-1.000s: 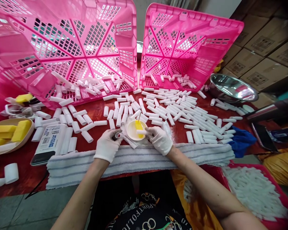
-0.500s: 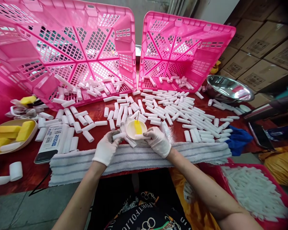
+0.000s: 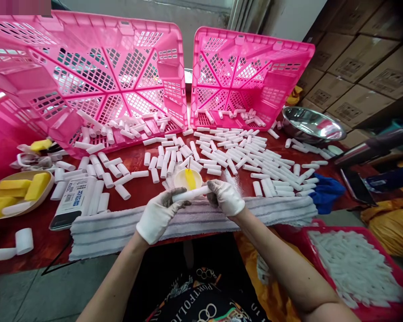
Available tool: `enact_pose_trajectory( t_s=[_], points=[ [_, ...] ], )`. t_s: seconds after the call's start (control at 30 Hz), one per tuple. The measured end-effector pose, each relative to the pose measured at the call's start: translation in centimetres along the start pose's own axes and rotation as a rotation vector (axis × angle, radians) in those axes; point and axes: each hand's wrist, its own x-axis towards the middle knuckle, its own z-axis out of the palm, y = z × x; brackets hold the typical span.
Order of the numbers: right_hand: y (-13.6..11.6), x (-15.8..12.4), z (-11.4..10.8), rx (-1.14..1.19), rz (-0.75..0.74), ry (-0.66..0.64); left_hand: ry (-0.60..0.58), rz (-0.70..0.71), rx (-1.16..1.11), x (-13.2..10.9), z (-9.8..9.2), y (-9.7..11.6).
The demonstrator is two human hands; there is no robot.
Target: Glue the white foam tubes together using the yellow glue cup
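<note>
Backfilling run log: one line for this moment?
left hand: holding white tubing | right hand: holding opposite end | bowl: yellow piece inside

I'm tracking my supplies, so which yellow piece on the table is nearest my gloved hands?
The yellow piece in the small bowl, just beyond your left hand and right hand; the other yellow pieces sit farther left, several in the oval dish.

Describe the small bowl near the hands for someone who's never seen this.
Start at the striped towel along the near edge of the red table. Beyond the towel's middle, past the left hand and right hand, sits a small pale bowl. Unlike the larger dish of yellow bars at far left, it has a thin dark stick rising from its yellow contents.
</note>
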Motion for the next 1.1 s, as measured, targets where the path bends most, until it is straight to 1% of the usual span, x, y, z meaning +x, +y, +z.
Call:
enact_pose_trajectory(
  t_s=[0.1,0.23,0.3,0.43,0.5,0.57,0.63,0.77,0.87,0.97,1.03,1.1],
  points=[
    [-0.1,-0.3,-0.1,0.055,0.055,-0.013,-0.003,-0.016,-0.004,-0.3,0.2,0.2],
    [0.0,-0.5,-0.2,0.031,0.027,0.009,0.04,-0.009,-0.049,-0.2,0.5,0.1],
    [0.0,-0.6,-0.2,0.014,0.008,0.023,0.109,0.013,-0.056,0.1,0.4,-0.2],
    [-0.2,-1.1,-0.2,-0.045,-0.025,0.058,0.284,0.07,-0.031,1.0,-0.3,-0.7],
    [-0.6,-1.4,-0.1,-0.091,-0.046,0.095,0.308,0.052,-0.011,1.2,-0.7,-0.9],
    [-1.2,-1.7,0.0,-0.133,-0.084,0.14,0.269,0.033,0.037,1.3,-0.8,-1.1],
    [-1.5,-1.9,0.1,-0.15,-0.127,0.17,0.194,0.063,0.157,1.1,-0.7,-1.4],
    [-1.7,-2.0,0.1,-0.19,-0.143,0.156,0.026,0.248,0.478,0.9,0.2,-2.4],
    [-1.8,-2.1,0.0,-0.297,-0.152,0.141,-0.069,0.366,0.622,0.8,0.7,-2.5],
    [-2.1,-2.4,0.1,-0.434,-0.183,0.158,-0.083,0.372,0.681,0.5,0.7,-1.6],
    [-2.1,-2.5,0.4,-0.515,-0.213,0.179,-0.055,0.318,0.676,0.2,0.7,-1.0],
    [-1.9,-2.7,0.7,-0.583,-0.274,0.19,-0.004,0.235,0.682,0.0,0.8,-0.7]
  ],
)
